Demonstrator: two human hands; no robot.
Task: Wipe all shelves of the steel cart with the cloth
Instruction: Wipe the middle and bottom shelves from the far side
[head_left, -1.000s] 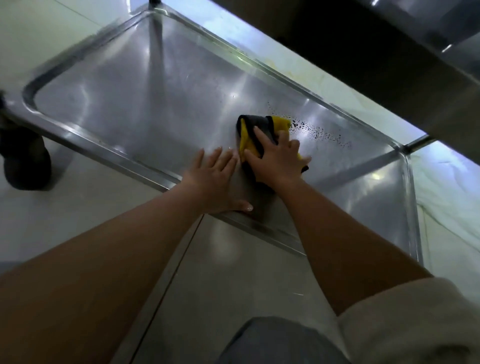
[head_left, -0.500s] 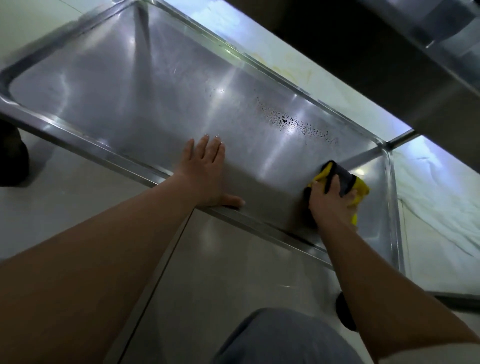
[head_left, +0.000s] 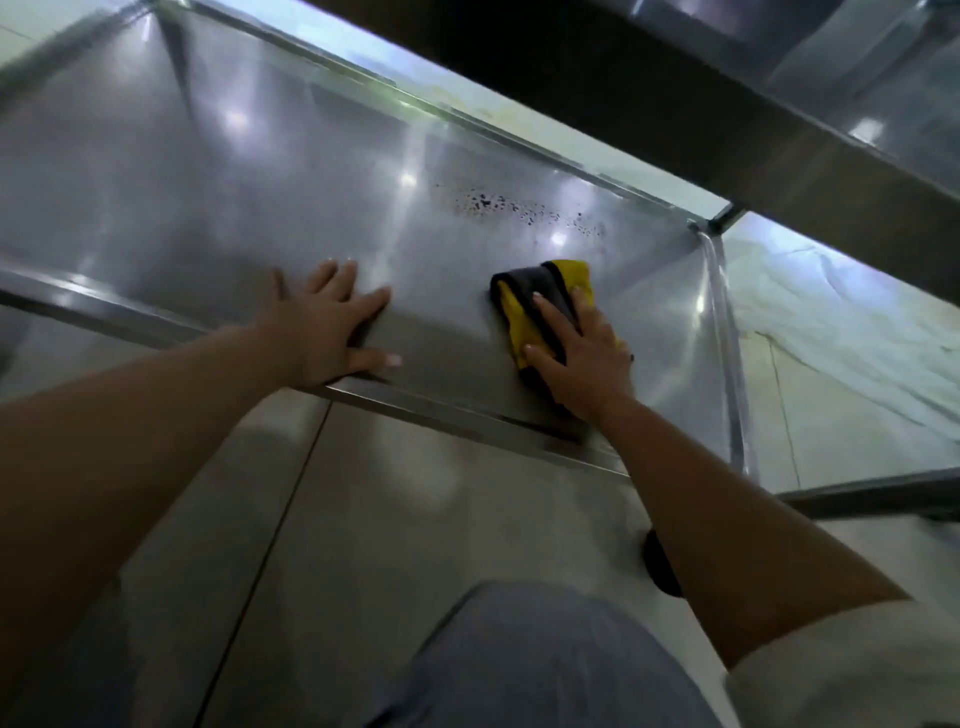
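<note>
We find the steel cart's shelf (head_left: 260, 197) bare save for a patch of dark droplets (head_left: 519, 208) near its far rim. The right hand (head_left: 582, 358) lies flat on the yellow-and-dark cloth (head_left: 540, 296), fingers (head_left: 540, 312) spread over it, toward the shelf's right end. The left hand (head_left: 327, 327) rests palm-down beside it — fingers splayed, thumb at the near rim. No writing is legible. A raised lip bounds the shelf — open steel lies leftward; another shelf (head_left: 779, 130) overhangs beyond.
</note>
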